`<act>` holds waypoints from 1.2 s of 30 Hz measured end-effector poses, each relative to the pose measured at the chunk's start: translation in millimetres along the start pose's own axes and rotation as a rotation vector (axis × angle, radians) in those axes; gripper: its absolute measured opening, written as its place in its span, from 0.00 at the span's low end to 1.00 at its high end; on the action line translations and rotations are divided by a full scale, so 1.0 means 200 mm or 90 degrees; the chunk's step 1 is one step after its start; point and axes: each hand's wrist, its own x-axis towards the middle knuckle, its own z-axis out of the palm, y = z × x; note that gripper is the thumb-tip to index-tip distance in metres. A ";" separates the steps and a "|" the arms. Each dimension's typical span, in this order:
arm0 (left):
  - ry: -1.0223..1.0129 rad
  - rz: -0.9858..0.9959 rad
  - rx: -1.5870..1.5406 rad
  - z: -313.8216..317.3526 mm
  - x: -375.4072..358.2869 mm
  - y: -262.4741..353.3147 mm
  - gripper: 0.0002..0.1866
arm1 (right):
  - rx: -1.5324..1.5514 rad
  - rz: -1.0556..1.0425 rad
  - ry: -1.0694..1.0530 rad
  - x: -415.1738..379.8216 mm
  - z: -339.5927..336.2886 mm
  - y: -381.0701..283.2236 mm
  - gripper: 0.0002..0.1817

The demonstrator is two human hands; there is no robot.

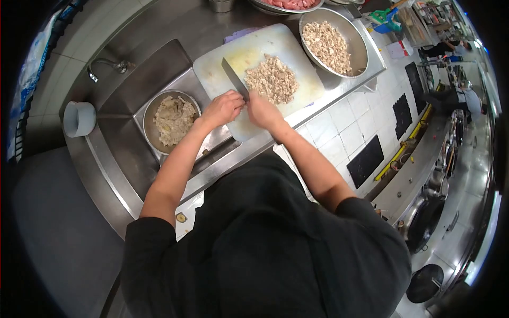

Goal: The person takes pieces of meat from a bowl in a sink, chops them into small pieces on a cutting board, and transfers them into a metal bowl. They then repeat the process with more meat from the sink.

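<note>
A pale cutting board [212,69] lies across the sink's edge, with a heap of chopped light-brown food [272,80] on it that looks like cooked meat. My right hand [263,112] is closed round the handle end of a knife [233,76], beside the heap. The blade points away from me and to the left across the board. Right beside it, my left hand [225,108] has its fingers curled together near the heel of the blade. What those fingers hold, if anything, is hidden.
A metal bowl [362,45] of similar chopped food stands at the board's right. In the sink sits a pot [150,121] with wet, pale food. A tap [108,64] and a white container [79,119] are at left. Pink meat [291,3] fills a bowl at the back.
</note>
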 end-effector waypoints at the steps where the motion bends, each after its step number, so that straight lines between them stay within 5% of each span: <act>1: -0.015 -0.012 0.003 0.00 0.00 0.00 0.09 | -0.004 -0.008 -0.037 0.02 -0.03 0.01 0.11; 8: 0.048 -0.013 -0.001 0.02 0.00 -0.03 0.10 | 0.055 0.042 0.005 -0.02 0.12 0.02 0.12; 14: 0.061 -0.157 -0.075 -0.07 -0.04 0.05 0.14 | 0.013 0.035 -0.049 -0.06 -0.15 0.04 0.13; 20: -0.008 -0.115 -0.065 -0.12 -0.14 0.04 0.20 | -0.005 0.089 -0.049 -0.18 -0.24 -0.01 0.13; 32: 0.070 -0.110 -0.017 0.04 0.03 0.07 0.14 | -0.093 0.101 -0.135 -0.21 -0.13 -0.07 0.16; 36: 0.023 -0.102 -0.032 0.02 0.03 0.07 0.12 | -0.042 0.030 -0.050 -0.01 -0.07 0.02 0.16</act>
